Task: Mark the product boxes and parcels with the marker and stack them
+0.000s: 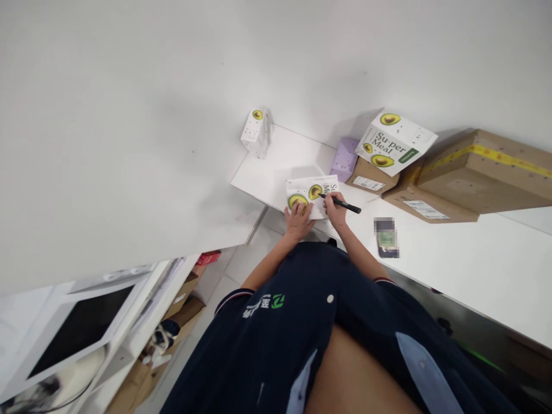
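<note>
In the head view a white box [301,185] printed with avocado halves lies on the white table [431,247], close to the front edge. My left hand [298,222] rests on its near left part, fingers spread over the printed face. A black marker pen [350,206] is gripped in my right hand [335,210]. The pen's tip points left at the upper avocado picture; whether it touches the surface I cannot tell. My right hand sits over the box's right end and covers part of the lettering.
Right of my hands stand a purple box [345,158], a white "Su-per Meal" box [394,141] on a brown carton [374,174], and larger cartons [483,178]. A phone [387,237] lies nearer. A small white box [256,133] stands far left. Shelves [125,339] are lower left.
</note>
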Action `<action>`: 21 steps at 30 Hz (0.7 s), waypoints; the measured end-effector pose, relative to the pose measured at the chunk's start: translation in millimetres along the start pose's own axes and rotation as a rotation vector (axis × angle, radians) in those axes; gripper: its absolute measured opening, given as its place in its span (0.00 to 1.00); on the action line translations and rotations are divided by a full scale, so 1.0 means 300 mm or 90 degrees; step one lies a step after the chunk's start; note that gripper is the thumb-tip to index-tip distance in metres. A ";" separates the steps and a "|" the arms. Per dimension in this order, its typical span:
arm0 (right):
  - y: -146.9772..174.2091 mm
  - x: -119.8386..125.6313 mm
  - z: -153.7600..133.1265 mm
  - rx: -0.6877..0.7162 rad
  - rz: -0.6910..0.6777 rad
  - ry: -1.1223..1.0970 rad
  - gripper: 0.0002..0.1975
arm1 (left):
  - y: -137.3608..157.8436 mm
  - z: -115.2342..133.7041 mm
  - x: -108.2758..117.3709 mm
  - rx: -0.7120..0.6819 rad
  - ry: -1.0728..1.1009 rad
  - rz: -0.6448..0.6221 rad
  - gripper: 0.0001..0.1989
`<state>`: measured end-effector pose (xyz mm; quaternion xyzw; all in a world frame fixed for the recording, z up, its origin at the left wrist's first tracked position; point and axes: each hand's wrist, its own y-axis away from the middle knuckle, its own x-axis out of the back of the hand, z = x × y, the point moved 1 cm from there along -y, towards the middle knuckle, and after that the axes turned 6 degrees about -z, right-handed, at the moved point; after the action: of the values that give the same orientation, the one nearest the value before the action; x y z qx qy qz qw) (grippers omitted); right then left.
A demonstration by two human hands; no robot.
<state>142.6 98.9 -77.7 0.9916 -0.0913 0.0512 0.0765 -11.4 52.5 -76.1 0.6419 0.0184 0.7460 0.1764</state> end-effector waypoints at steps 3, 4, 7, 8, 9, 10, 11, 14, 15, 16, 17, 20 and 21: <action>-0.002 0.065 -0.014 -0.006 0.099 -0.088 0.14 | 0.000 -0.003 -0.006 -0.001 0.001 -0.001 0.33; -0.008 0.097 -0.013 0.002 0.136 -0.102 0.14 | 0.000 -0.004 -0.009 -0.002 0.003 0.001 0.33; -0.034 0.210 0.024 -0.039 0.212 -0.074 0.12 | -0.002 -0.009 -0.023 -0.006 0.008 0.005 0.33; -0.042 0.246 0.047 -0.082 0.206 -0.036 0.11 | -0.004 -0.011 -0.028 -0.006 0.008 0.005 0.33; -0.049 0.277 0.073 -0.137 0.178 0.020 0.09 | -0.005 -0.013 -0.033 -0.007 0.009 0.006 0.33; -0.055 0.303 0.100 -0.197 0.126 0.100 0.07 | -0.007 -0.014 -0.038 -0.008 0.008 0.009 0.34; -0.059 0.321 0.127 -0.253 0.056 0.192 0.06 | -0.008 -0.016 -0.042 -0.008 0.006 0.012 0.34; -0.066 0.335 0.193 -0.350 -0.131 0.412 0.11 | -0.010 -0.019 -0.048 -0.009 0.000 0.028 0.33; -0.068 0.328 0.209 -0.361 -0.166 0.445 0.13 | -0.010 -0.019 -0.047 -0.009 -0.001 0.031 0.33; -0.072 0.317 0.221 -0.365 -0.185 0.460 0.14 | -0.010 -0.019 -0.046 -0.010 -0.001 0.032 0.33; -0.077 0.304 0.231 -0.367 -0.191 0.468 0.14 | -0.009 -0.019 -0.044 -0.012 -0.001 0.030 0.33; -0.090 0.266 0.249 -0.361 -0.188 0.504 0.11 | -0.007 -0.019 -0.035 -0.012 -0.002 0.016 0.33; -0.092 0.259 0.251 -0.354 -0.177 0.513 0.10 | -0.006 -0.019 -0.032 -0.011 -0.003 0.011 0.33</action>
<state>230.4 100.2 -146.8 0.8379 0.0683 0.3928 0.3728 -15.4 52.5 -86.6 0.6421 0.0059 0.7463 0.1755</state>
